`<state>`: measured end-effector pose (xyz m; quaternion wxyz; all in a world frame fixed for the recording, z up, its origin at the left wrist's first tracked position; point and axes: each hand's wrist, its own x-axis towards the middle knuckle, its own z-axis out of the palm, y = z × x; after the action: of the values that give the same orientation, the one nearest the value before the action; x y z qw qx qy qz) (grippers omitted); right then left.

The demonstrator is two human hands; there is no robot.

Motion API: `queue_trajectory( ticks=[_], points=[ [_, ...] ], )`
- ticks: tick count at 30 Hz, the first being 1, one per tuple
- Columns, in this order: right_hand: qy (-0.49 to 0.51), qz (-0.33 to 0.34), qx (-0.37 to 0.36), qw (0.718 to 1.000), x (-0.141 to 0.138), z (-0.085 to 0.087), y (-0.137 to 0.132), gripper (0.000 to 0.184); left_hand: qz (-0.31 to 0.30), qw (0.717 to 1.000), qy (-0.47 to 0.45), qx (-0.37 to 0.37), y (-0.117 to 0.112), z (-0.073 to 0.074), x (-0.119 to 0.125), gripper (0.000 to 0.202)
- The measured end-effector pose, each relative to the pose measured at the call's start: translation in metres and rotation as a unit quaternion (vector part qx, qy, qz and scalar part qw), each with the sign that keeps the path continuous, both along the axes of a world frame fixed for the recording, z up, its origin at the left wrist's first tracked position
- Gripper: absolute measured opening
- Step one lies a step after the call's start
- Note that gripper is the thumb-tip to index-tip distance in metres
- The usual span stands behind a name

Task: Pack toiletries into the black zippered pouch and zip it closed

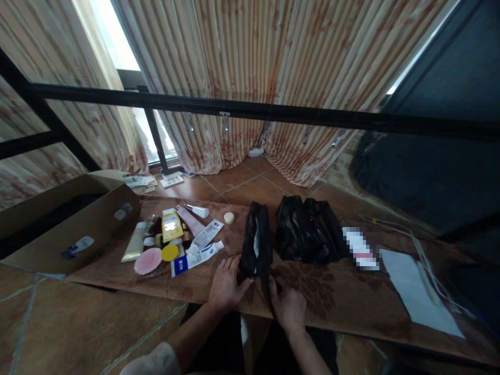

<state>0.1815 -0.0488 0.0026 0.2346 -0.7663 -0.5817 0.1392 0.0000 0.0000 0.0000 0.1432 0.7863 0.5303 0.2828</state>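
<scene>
Well to the left of the black mesh pouch (264,239) we see an open cardboard box (105,226). Nearer the pouch, still on its left, lie a cream tube (134,243), a pink round container (148,260), a yellow-lidded jar (170,253), a yellow packet (172,225) and a blue-and-white tube (197,258); a small cream disc (228,217) sits closest of these. Our left hand (228,287) grasps the pouch's near left corner, thumb across its near end. Our right hand (288,304) is at the pouch's near right corner, fingers curled; we cannot tell whether they grip it. Just right of the pouch stands a cluster of dark mesh bags (304,234). Farther right of it lie a blurred-out white item (359,245), then a white sheet of paper (414,291) and a white cable (416,239).
</scene>
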Motion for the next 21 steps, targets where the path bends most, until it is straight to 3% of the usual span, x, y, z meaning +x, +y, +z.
queue_trajectory(
  ticks=[4,9,14,21],
  points=[
    [0.067,-0.004,0.026,0.997,0.003,0.008,0.001,0.045,0.0,1.0,-0.014,-0.013,0.0,0.003,0.0,0.055],
    [0.154,-0.01,0.089,0.984,-0.003,0.038,0.009,0.047,-0.006,1.0,-0.015,-0.015,0.0,0.002,0.0,0.051],
    [0.193,0.005,0.13,0.972,-0.025,0.066,0.024,0.076,-0.003,1.0,-0.009,-0.002,-0.001,0.001,-0.001,0.048],
    [0.149,-0.022,0.086,0.985,-0.032,0.065,0.026,0.06,-0.012,0.999,-0.034,-0.011,-0.001,0.006,0.0,0.023]
  ],
)
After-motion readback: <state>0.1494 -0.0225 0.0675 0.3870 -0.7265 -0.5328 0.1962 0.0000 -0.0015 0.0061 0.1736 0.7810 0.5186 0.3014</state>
